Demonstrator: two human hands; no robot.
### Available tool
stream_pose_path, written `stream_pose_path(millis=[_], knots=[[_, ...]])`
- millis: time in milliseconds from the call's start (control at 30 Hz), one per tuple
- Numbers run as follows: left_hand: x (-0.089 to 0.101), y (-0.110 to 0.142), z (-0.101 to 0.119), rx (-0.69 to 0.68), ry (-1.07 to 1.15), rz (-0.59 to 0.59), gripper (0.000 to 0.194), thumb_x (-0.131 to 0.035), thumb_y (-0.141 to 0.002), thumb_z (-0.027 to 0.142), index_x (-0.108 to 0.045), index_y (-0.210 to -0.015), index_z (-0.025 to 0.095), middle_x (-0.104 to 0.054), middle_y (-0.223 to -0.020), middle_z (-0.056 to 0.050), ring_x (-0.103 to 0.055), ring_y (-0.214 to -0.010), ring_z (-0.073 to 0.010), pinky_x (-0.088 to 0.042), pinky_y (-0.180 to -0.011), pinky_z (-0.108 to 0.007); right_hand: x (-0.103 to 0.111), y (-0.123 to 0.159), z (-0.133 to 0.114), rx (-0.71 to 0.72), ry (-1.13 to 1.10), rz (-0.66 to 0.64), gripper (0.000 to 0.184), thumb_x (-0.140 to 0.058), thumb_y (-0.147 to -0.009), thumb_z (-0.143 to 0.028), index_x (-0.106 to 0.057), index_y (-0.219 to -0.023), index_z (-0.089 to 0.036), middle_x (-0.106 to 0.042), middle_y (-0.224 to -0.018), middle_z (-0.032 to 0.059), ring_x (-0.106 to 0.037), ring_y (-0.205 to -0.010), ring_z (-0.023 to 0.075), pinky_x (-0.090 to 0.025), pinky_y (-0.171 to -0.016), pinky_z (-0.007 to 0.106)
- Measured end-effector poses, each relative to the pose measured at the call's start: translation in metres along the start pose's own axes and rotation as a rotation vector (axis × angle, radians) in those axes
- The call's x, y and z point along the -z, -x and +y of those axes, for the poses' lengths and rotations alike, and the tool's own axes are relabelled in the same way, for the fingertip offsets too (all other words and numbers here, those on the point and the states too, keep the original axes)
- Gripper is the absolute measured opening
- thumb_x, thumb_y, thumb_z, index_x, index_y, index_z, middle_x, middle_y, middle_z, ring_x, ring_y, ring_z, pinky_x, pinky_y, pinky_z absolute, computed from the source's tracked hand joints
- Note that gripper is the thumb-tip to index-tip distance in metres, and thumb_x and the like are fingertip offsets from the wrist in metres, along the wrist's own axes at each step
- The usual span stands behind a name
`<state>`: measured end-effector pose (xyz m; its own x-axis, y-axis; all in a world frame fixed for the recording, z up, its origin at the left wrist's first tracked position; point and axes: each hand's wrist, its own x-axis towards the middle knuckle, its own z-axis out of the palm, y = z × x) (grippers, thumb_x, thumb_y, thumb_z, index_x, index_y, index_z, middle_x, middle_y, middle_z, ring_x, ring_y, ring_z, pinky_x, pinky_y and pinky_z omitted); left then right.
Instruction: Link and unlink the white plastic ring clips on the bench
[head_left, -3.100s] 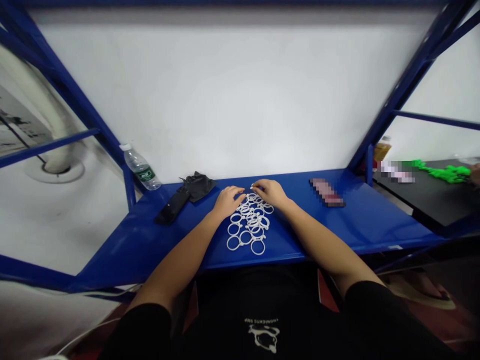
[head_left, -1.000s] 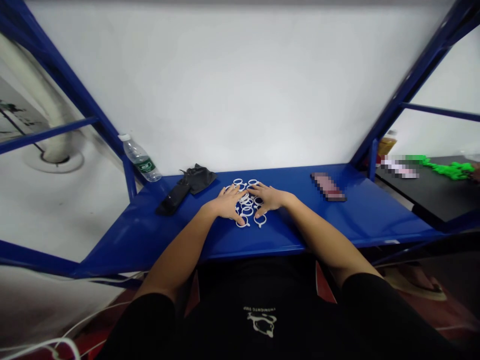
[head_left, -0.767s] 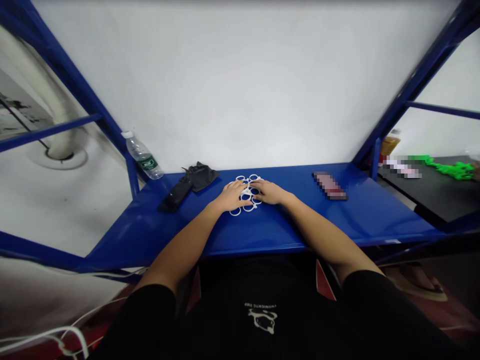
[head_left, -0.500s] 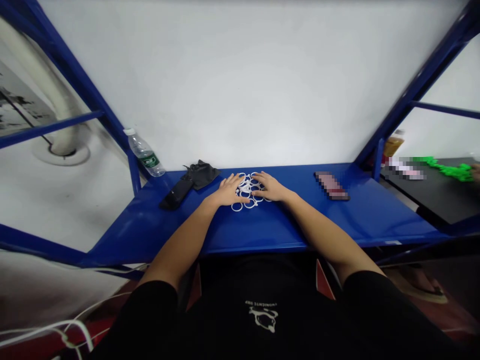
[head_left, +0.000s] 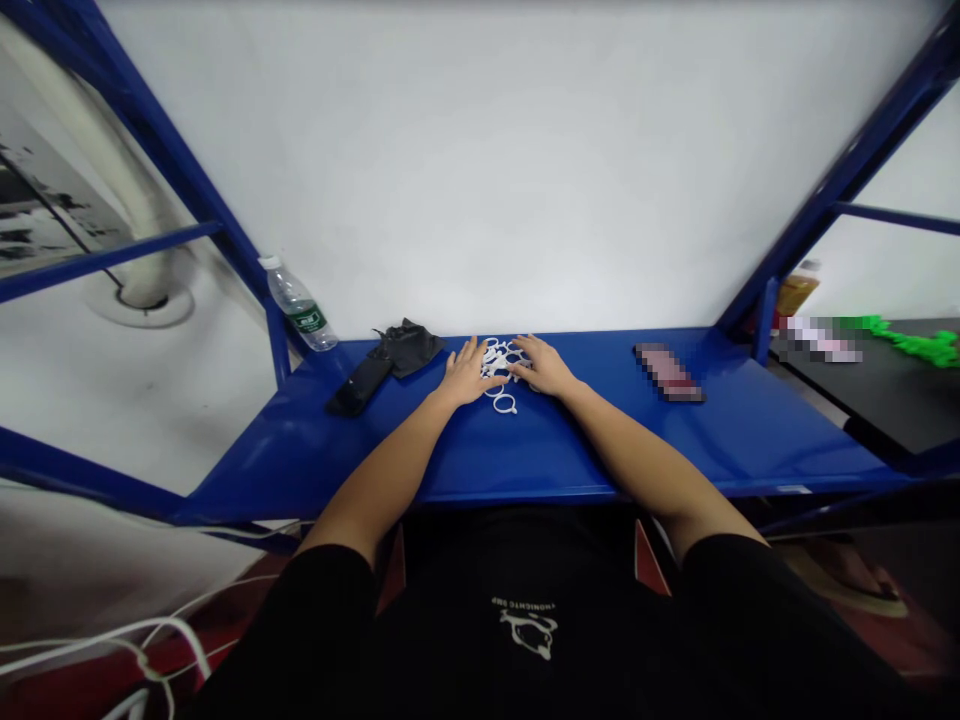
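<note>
Several white plastic rings (head_left: 505, 404) lie in a loose heap on the blue tabletop (head_left: 517, 460). One ring sits a little nearer to me than the others. At the heap's left side rests my left hand (head_left: 465, 374), open, fingers pointing away from me and thumb reaching across the rings. On the right, my right hand (head_left: 544, 367) is open too, its fingers spread against the edge of the heap. Both hands touch the rings without gripping any. Part of the heap is hidden beneath the fingers and thumbs.
To the left are a black phone (head_left: 360, 387), a crumpled black cloth or pouch (head_left: 409, 348) and a clear bottle (head_left: 304, 312). A blurred-out phone (head_left: 667, 373) lies on the right. Past the blue frame, a dark table (head_left: 862, 385) holds green pieces (head_left: 919, 345).
My hands have moved closer together, the left one shifting right. The rings between them are bunched into a tighter heap, with one ring left out in front.
</note>
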<state>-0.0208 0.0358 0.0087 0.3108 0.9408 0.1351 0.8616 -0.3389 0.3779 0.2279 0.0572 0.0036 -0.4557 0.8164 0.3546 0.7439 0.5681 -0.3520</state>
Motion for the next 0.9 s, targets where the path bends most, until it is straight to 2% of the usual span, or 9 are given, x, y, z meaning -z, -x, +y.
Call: stream_pose_path(millis=[100, 167, 200, 267, 333, 400, 500, 700, 900], knots=[[0.014, 0.006, -0.004, -0.048, 0.047, 0.163, 0.084, -0.069, -0.099, 0.073, -0.055, -0.164, 0.021, -0.05, -0.173, -0.02, -0.044, -0.163, -0.0394, -0.034, -0.135, -0.054, 0.021, 0.005, -0.006, 0.003, 0.016, 0.047, 0.07, -0.075, -0.098, -0.056, -0.067, -0.156, -0.018, -0.065, -0.162, 0.0191, -0.057, -0.153, 0.0417, -0.044, -0.128, 0.057], [0.026, 0.014, -0.004, -0.088, 0.134, 0.185, 0.057, -0.075, -0.099, 0.062, -0.075, -0.135, 0.019, -0.076, -0.136, -0.015, -0.071, -0.126, -0.0311, -0.054, -0.113, -0.042, 0.036, 0.011, -0.016, -0.011, 0.022, 0.011, 0.046, -0.075, -0.1, -0.051, -0.08, -0.132, -0.018, -0.08, -0.135, 0.0163, -0.073, -0.124, 0.0343, -0.055, -0.107, 0.045], [0.03, 0.018, -0.001, -0.098, 0.171, 0.136, 0.044, -0.075, -0.099, 0.059, -0.08, -0.116, 0.019, -0.08, -0.115, -0.011, -0.075, -0.106, -0.0269, -0.058, -0.098, -0.038, 0.042, 0.014, -0.023, -0.028, 0.027, -0.026, 0.035, -0.073, -0.102, -0.049, -0.084, -0.115, -0.018, -0.084, -0.116, 0.0136, -0.076, -0.105, 0.0292, -0.055, -0.094, 0.039], [0.036, 0.027, 0.007, -0.143, 0.198, 0.004, 0.038, -0.074, -0.097, 0.056, -0.078, -0.086, 0.02, -0.078, -0.088, -0.005, -0.072, -0.083, -0.0215, -0.054, -0.079, -0.034, 0.05, 0.018, -0.04, -0.006, 0.05, -0.115, 0.034, -0.069, -0.105, -0.047, -0.082, -0.091, -0.019, -0.082, -0.089, 0.0082, -0.072, -0.083, 0.0219, -0.047, -0.077, 0.032], [0.036, 0.033, 0.019, -0.229, 0.181, -0.171, 0.038, -0.08, -0.091, 0.055, -0.073, -0.077, 0.021, -0.075, -0.078, -0.003, -0.069, -0.075, -0.0201, -0.048, -0.07, -0.032, 0.05, 0.022, -0.056, 0.057, 0.067, -0.223, 0.034, -0.071, -0.103, -0.044, -0.079, -0.081, -0.02, -0.077, -0.078, 0.0051, -0.067, -0.075, 0.0189, -0.039, -0.07, 0.03], [0.031, 0.036, 0.028, -0.287, 0.132, -0.277, 0.032, -0.083, -0.087, 0.049, -0.071, -0.077, 0.021, -0.076, -0.08, -0.002, -0.069, -0.075, -0.0208, -0.046, -0.069, -0.032, 0.043, 0.025, -0.069, 0.132, 0.06, -0.367, 0.028, -0.073, -0.1, -0.038, -0.079, -0.078, -0.021, -0.078, -0.077, 0.0039, -0.066, -0.074, 0.0184, -0.037, -0.069, 0.03], [0.021, 0.035, 0.031, -0.289, 0.066, -0.296, 0.026, -0.085, -0.082, 0.043, -0.069, -0.082, 0.022, -0.076, -0.085, -0.002, -0.07, -0.078, -0.0228, -0.046, -0.07, -0.033, 0.028, 0.025, -0.073, 0.136, 0.073, -0.447, 0.02, -0.074, -0.097, -0.031, -0.08, -0.081, -0.022, -0.079, -0.08, 0.0036, -0.065, -0.072, 0.0186, -0.036, -0.067, 0.03], [0.015, 0.028, 0.024, -0.278, 0.028, -0.189, 0.024, -0.076, -0.093, 0.047, -0.075, -0.101, 0.024, -0.079, -0.106, -0.005, -0.074, -0.098, -0.0272, -0.054, -0.085, -0.036, 0.015, 0.016, -0.05, 0.127, 0.036, -0.349, 0.02, -0.07, -0.102, -0.031, -0.083, -0.097, -0.018, -0.081, -0.096, 0.0065, -0.068, -0.083, 0.0194, -0.043, -0.076, 0.029], [0.013, 0.029, 0.023, -0.241, -0.018, -0.165, 0.059, -0.075, -0.095, 0.054, -0.069, -0.144, 0.021, -0.073, -0.141, -0.015, -0.071, -0.128, -0.0367, -0.057, -0.107, -0.045, 0.012, 0.016, -0.044, 0.176, 0.012, -0.307, 0.033, -0.07, -0.104, -0.034, -0.081, -0.128, -0.014, -0.078, -0.127, 0.0164, -0.072, -0.114, 0.0288, -0.053, -0.101, 0.038]])
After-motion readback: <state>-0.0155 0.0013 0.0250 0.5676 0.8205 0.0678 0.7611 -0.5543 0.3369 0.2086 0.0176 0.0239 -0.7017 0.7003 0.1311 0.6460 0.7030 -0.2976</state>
